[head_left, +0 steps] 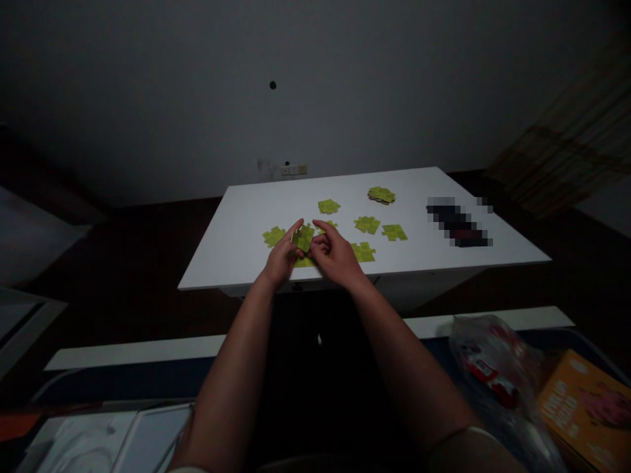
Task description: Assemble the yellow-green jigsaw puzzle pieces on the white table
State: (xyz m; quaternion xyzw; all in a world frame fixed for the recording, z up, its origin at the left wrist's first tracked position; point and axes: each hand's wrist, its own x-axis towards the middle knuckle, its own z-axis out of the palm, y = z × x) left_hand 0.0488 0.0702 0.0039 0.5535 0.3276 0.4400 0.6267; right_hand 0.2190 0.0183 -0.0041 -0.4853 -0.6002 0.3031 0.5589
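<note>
My left hand (282,260) holds a green puzzle piece (303,238) just above the near side of the white table (236,256), its thumb along the piece's left side. At the piece's right edge is my right hand (335,255), index finger stretched out and the other fingers curled in at the edge. Beneath and behind my hands lie more green pieces, partly hidden. One puzzle piece (274,236) lies left of my hands, and another (363,251) sits close to the right wrist.
Farther back are a green piece (328,206) and a small stack of pieces (381,194). Two more, one piece (367,225) and another (395,232), lie to the right. A pixelated dark object (458,225) rests farther right. Beside me are a plastic bag (497,361) and an orange puzzle box (586,407).
</note>
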